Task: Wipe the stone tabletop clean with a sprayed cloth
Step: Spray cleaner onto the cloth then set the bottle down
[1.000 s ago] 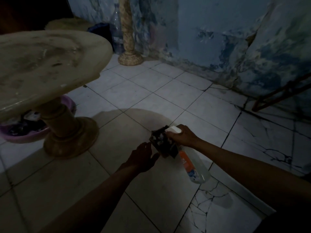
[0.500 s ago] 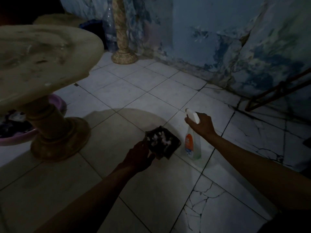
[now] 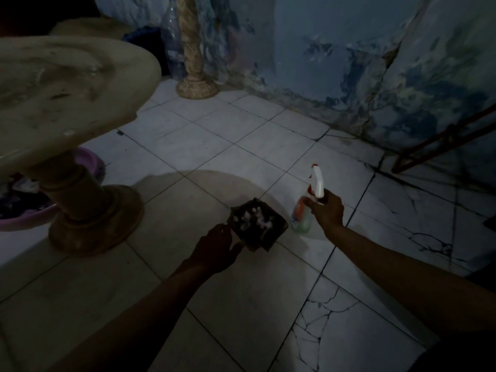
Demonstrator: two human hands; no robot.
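— Fingers [image 3: 308,203] first: what do they have hold of?

— On the right hand [image 3: 328,210] they are curled round the neck of a spray bottle [image 3: 302,218], just under its white trigger head. The bottle stands upright, low by the floor [image 3: 241,146]. I cannot tell whether its base touches the tiles.

— And the left hand?

— The left hand [image 3: 214,248] reaches forward, back of the hand up. Its fingers and thumb hold the near corner of a dark cloth [image 3: 257,226]. The room is dim, so the exact pinch is hard to make out.

— Why are they held that way?

— My reading: the cloth is kept nearly flat and face up so the foam [image 3: 255,217] on it does not slide off. The bottle, upright and low, looks ready to be set down, which would free the right hand.

— What does the cloth look like?

— It is folded into a rough, thick square. White blobs of foam cluster in the middle of its upper face, and the edges are bare.

— Where is it, compared with the table?

— It sits low over the floor, between the two hands and just beside the bottle. The table [image 3: 67,89] is well apart, up and to the left. It has a pale round stone top on a thick pedestal, marked with dull smears and dark specks, so the wiping itself looks not yet begun. A purple basin [image 3: 92,161] shows behind the pedestal.
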